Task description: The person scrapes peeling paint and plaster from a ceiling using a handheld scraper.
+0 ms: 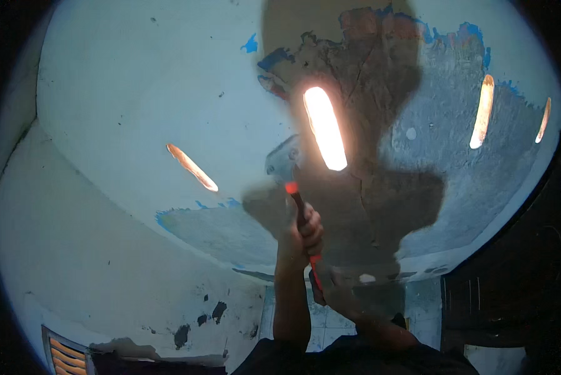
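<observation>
A long-handled scraper (300, 204) with a red and black handle is held up against a painted surface. Its broad blade (283, 157) lies on or very near the pale paint, close to the edge of my shadow. My left hand (308, 230) is wrapped round the upper part of the handle. Lower down, my right hand (318, 292) is closed on the handle's end, its fingers partly in shadow. Pale paint (136, 112) covers the left side of the surface. Bare grey plaster (474, 181) shows on the right, edged with ragged blue paint (474, 31).
Bright elongated openings or lights, a large one (325, 128) among them, lie across the surface. A side wall (124, 269) with dark flaked patches stands at the left, above a slatted window (68, 359). Dark furniture or a doorway (511, 275) fills the right.
</observation>
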The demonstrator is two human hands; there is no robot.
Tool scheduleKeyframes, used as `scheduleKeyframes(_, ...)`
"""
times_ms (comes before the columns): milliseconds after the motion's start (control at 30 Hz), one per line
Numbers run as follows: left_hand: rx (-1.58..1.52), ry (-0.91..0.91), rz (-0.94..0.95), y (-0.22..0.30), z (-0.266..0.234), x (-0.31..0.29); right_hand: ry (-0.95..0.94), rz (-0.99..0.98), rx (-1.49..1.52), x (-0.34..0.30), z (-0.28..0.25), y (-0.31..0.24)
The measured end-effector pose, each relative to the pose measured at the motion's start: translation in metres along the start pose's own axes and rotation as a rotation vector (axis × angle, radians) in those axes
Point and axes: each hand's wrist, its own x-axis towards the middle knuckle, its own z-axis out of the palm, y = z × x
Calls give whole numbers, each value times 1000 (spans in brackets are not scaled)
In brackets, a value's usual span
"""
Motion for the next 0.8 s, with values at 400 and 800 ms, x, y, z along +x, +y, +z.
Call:
scheduleKeyframes(400,-6,22,-25,18,1,5,54,-42,-137,3,18,-29)
scheduleKeyframes(800,-21,108,-211,0,-23,-11,58,102,14,5,13,28)
